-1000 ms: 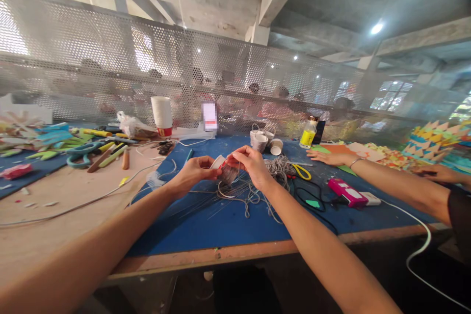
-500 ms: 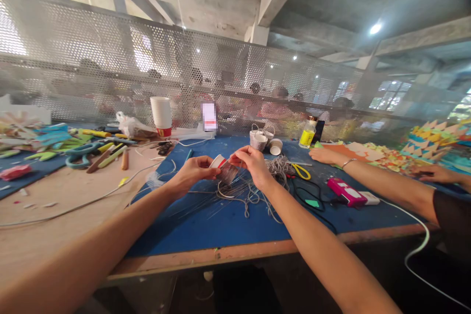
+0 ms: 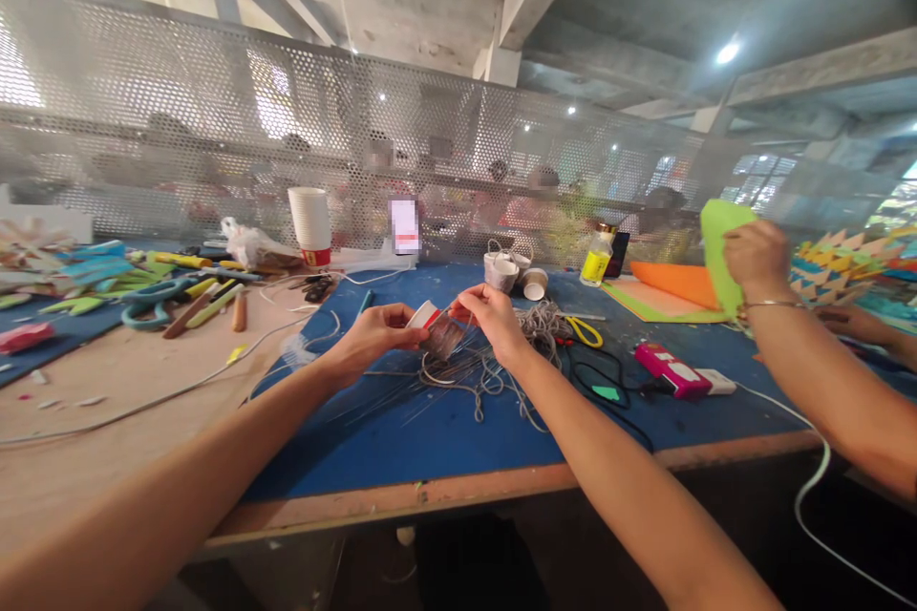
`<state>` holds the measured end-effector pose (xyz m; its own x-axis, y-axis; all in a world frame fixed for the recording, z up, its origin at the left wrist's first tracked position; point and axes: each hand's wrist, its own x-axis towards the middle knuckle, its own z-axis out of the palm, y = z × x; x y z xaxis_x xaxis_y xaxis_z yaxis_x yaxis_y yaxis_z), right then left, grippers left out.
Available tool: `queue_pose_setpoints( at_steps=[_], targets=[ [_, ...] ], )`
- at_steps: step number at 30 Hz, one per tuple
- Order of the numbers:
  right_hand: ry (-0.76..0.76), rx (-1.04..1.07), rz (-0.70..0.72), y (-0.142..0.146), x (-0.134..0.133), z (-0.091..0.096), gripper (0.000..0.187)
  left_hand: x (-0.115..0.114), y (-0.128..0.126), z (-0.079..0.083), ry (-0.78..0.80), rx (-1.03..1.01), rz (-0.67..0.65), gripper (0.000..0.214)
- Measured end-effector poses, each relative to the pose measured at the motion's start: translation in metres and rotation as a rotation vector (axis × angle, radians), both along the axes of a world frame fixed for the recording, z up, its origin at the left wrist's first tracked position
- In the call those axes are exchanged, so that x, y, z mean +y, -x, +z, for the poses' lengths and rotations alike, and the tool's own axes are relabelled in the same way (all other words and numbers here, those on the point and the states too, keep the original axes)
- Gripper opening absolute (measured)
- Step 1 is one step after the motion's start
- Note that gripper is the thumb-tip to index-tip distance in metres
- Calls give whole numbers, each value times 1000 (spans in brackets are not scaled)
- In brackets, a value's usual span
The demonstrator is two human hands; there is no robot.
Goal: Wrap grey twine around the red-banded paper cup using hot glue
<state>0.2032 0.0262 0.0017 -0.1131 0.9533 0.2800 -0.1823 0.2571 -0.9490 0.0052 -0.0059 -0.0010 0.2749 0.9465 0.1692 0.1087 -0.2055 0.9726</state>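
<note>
My left hand (image 3: 379, 332) is closed on a small paper cup (image 3: 424, 313), white with a red band, tilted over the blue mat (image 3: 358, 458). Its lower part looks wrapped in greyish strands. Beside the cup, my right hand (image 3: 494, 313) has its fingers pinched on a grey cord (image 3: 453, 307); the exact grip is partly hidden. A loose tangle of grey cord (image 3: 543, 325) lies behind my right hand, and thin strands spread across the mat below the cup. Behind them are several cord-covered cups (image 3: 501, 273), one lying on its side.
At the right, a co-worker's hand (image 3: 759, 258) lifts green paper (image 3: 720, 239). A pink device (image 3: 670, 372) with cables, yellow-handled scissors (image 3: 587, 334) and a yellow-labelled bottle (image 3: 596, 258) lie right. Stacked paper cups (image 3: 309, 220), tools and blue-handled scissors (image 3: 147, 315) are left.
The co-worker's hand at the right has risen from the table with green paper, baring orange and green sheets. My hands and the cup stay nearly in place.
</note>
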Motion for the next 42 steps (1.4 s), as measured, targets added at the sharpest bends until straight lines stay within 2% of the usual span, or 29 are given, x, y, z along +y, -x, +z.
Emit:
queue_pose_setpoints(
  at_steps=[25,42],
  targets=[
    [-54,-189,-95,-3,16,-16,10,-1,0,-1,-52,36,-36,18],
    [-123,-352,-141,-4,21,-20,13,-6,-3,3,-55,36,-49,18]
  ],
)
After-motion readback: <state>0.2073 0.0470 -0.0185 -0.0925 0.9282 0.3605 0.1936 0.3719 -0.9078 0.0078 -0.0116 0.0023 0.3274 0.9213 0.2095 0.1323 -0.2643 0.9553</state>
